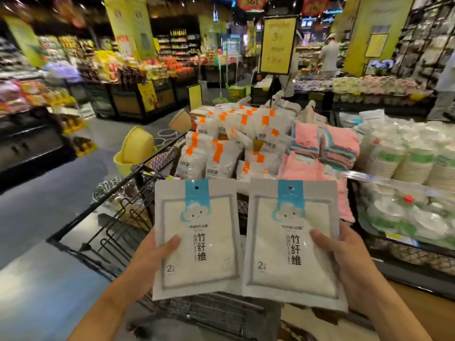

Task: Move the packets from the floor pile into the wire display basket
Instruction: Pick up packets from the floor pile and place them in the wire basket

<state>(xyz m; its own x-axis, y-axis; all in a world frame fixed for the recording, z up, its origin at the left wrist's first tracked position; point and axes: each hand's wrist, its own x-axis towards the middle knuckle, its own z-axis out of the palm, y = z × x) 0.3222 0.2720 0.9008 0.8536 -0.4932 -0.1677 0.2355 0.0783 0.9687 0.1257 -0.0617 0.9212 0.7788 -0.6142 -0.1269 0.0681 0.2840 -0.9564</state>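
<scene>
I hold two white packets with blue tops, upright and side by side, over the near end of the black wire display basket [147, 168]. My left hand [152, 257] grips the left packet [197, 239] at its lower left edge. My right hand [337, 257] grips the right packet [293, 242] at its right edge. Further back the basket holds several white packets with orange marks [221, 143] and stacks of pink cloths [327, 146]. The floor pile is not visible.
Yellow plastic basins [133, 151] hang off the basket's left side. Stacked paper cups and bowls [406, 163] fill the shelf to the right. A yellow sign [278, 45] stands behind the basket. People stand far back right. Grey aisle floor runs along the left.
</scene>
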